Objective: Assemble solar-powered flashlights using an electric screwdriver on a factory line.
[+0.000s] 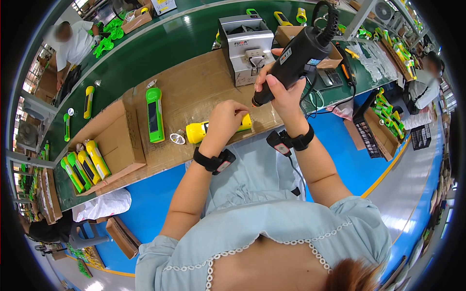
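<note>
My right hand (281,87) is wrapped round a black electric screwdriver (296,60), tilted with its tip down toward the tabletop. Close to that tip, my left hand (225,119) is bent over a yellow flashlight (196,132) lying on its side, its middle hidden by the hand. The fingers are pinched together at the flashlight's upper edge; what is between them is too small or hidden. Beside the flashlight's head lies a loose silvery reflector (177,138). A green flashlight (155,115) with a dark panel rests farther left.
An open cardboard box (114,128) at left holds several flashlights. A grey metal machine (246,46) stands behind my hands. A coiled cable (330,24) rises from the screwdriver. An orange-and-black tool (347,70) lies right. Co-workers sit far left (73,46) and far right (424,89).
</note>
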Demonstrator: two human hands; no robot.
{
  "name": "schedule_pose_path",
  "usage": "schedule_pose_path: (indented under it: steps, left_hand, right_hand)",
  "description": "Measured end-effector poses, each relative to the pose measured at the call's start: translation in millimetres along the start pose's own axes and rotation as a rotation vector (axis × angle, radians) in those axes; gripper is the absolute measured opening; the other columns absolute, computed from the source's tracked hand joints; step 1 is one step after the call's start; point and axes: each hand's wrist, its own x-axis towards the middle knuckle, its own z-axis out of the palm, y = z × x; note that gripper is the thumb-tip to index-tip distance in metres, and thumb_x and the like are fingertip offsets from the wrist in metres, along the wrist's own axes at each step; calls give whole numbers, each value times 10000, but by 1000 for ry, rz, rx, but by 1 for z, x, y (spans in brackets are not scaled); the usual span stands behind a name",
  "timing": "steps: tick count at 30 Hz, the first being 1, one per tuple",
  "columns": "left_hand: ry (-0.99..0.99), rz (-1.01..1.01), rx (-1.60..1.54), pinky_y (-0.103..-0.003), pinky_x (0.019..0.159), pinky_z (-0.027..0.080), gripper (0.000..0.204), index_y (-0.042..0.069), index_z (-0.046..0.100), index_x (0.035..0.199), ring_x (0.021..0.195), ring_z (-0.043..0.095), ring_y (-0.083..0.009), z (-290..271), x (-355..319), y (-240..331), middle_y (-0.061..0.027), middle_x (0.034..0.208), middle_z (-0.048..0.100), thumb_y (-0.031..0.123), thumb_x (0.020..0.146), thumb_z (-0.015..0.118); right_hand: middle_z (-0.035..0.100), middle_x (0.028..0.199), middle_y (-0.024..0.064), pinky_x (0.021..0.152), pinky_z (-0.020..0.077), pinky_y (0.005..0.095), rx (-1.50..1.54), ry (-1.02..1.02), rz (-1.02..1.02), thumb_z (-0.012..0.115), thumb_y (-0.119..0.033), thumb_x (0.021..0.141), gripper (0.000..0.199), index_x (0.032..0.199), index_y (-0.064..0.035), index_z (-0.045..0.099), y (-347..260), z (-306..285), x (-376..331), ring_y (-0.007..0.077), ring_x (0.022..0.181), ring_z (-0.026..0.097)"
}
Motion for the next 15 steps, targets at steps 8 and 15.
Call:
schedule_pose_path:
  steps: [8,15]
  left_hand:
    - [-63,-108,-119,-306,681,505,151,22,709,889,711,639,-219,-3,-2,-1,-127,831,664,95,775,641]
    - [16,-85,-72,-319,659,494,154,20,691,897,699,630,-232,1,-4,-5,-125,856,665,94,786,614]
  right_hand:
    - [580,735,115,573,494,302,33,-15,33,650,-110,816,557,1259,21,338,-3,5,-2,185,618,588]
    - [588,735,112,569,486,293,32,-27,111,655,-108,810,556,1256,21,350,5,12,-5,171,604,581]
